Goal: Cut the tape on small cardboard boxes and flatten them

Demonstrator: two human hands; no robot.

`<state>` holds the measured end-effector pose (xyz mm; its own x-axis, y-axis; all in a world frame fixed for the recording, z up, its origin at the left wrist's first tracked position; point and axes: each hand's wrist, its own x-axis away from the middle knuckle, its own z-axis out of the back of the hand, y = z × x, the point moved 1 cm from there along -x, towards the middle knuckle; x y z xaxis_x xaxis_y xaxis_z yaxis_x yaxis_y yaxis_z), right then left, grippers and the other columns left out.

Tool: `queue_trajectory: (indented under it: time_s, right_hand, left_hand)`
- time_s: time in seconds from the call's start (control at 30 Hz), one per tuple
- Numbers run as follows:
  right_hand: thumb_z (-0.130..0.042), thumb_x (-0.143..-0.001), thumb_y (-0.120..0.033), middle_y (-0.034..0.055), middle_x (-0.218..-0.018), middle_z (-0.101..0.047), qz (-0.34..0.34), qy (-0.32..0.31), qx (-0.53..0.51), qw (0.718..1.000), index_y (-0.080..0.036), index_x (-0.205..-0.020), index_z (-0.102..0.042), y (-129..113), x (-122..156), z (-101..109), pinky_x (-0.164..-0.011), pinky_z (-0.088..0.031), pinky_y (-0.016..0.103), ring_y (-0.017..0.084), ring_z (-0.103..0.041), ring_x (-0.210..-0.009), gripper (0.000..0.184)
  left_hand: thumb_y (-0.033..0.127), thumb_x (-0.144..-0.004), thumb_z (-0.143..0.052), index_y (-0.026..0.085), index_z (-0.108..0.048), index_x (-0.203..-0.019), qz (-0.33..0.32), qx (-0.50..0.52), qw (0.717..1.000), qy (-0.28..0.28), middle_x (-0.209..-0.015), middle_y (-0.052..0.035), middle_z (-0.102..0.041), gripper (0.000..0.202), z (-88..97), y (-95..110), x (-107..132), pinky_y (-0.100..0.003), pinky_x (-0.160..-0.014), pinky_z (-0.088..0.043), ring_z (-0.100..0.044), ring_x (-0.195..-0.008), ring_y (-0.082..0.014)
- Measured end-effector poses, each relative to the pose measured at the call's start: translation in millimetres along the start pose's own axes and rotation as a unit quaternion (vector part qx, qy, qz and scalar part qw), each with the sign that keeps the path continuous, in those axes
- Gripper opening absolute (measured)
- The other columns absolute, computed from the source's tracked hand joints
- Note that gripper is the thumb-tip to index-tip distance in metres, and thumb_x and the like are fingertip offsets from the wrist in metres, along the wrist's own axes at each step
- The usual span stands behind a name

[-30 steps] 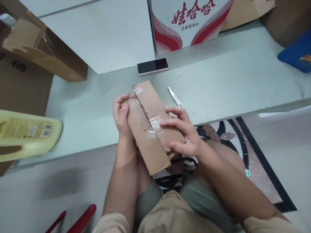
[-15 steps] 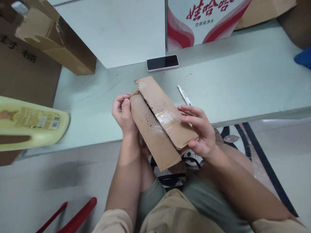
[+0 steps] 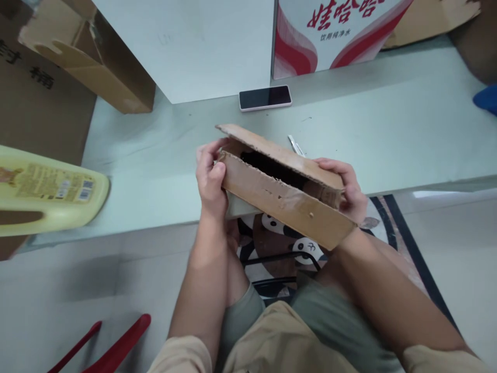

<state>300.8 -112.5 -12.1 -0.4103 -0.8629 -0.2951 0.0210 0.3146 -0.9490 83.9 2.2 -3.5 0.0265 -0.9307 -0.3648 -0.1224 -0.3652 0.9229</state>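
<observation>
Holding a cardboard box [image 3: 287, 204] with parted flaps over the worktop's [image 3: 388, 129] front edge, near a craft knife [image 3: 297, 146].
Grips the left end with the left hand [image 3: 212, 176] closed, thumb in front, fingers behind; clasps the right end with the right hand [image 3: 351, 191], fingers bent over the upper flap [image 3: 279, 150].

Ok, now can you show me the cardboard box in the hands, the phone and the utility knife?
Cardboard box [image 3: 287, 200]: head view, middle of its near flap.
Smartphone [image 3: 265, 98]: head view, on its dark screen.
Utility knife [image 3: 296, 146]: head view, on its visible pale body.
</observation>
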Motion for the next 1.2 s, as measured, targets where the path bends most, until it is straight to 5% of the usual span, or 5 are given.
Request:
queue_trajectory:
  time_s: [0.13,0.4,0.73,0.97,1.2]
  right_hand:
    - [-0.038,-0.091,-0.065,0.0083,-0.118,-0.065,-0.009,-0.004,0.01,1.0,-0.03,-0.107,-0.061,-0.9,-2.0,-1.0,-0.107,-0.051,0.048,0.03,-0.064,-0.118,0.044]
    - [-0.057,-0.087,-0.065,0.0047,-0.102,-0.068,-0.01,0.007,-0.086,0.996,-0.028,-0.101,-0.071,7.5,-23.0,2.4,-0.09,-0.054,0.04,0.023,-0.064,-0.093,0.042]
    - [-0.035,-0.089,-0.079,0.0044,-0.127,-0.062,0.01,-0.017,-0.034,0.999,-0.037,-0.121,-0.057,12.2,-14.1,1.4,-0.115,-0.047,0.058,0.033,-0.058,-0.132,0.057]
    - [-0.047,-0.09,-0.076,0.0036,-0.152,-0.051,0.08,-0.005,0.017,0.997,-0.038,-0.131,-0.057,-7.1,8.4,7.9,-0.13,-0.026,0.064,0.038,-0.038,-0.154,0.056]
    - [-0.047,-0.094,-0.072,-0.0035,-0.16,-0.05,0.115,-0.092,0.098,0.984,-0.038,-0.129,-0.063,-12.7,9.6,15.9,-0.136,-0.01,0.063,0.036,-0.022,-0.163,0.051]
  left_hand:
    - [0.071,-0.065,-0.085,0.035,-0.067,-0.121,0.029,0.057,0.996,-0.055,-0.141,-0.0064,-0.06,0.07,1.5,-2.0,-4.2,-0.047,-0.115,-0.047,-0.05,-0.145,-0.0355]
    - [0.059,-0.068,-0.086,0.048,-0.046,-0.15,0.032,0.107,0.966,-0.231,-0.158,0.0008,-0.047,0.093,22.8,-21.9,-12.3,-0.052,-0.125,-0.036,-0.039,-0.153,-0.0407]
    - [0.056,-0.056,-0.09,0.038,-0.064,-0.12,0.062,0.122,0.98,-0.142,-0.146,-0.0002,-0.056,0.071,12.0,-6.3,-5.7,-0.048,-0.118,-0.044,-0.049,-0.143,-0.0348]
    - [0.036,-0.054,-0.09,0.032,-0.062,-0.106,0.151,0.189,0.963,-0.122,-0.1,0.0006,-0.064,0.058,7.0,-0.9,-3.9,-0.044,-0.1,-0.057,-0.067,-0.091,-0.0224]
    - [0.05,-0.062,-0.085,0.035,-0.061,-0.123,0.116,0.148,0.971,-0.149,-0.118,-0.0037,-0.064,0.067,4.5,1.4,-1.1,-0.049,-0.109,-0.051,-0.064,-0.119,-0.0321]
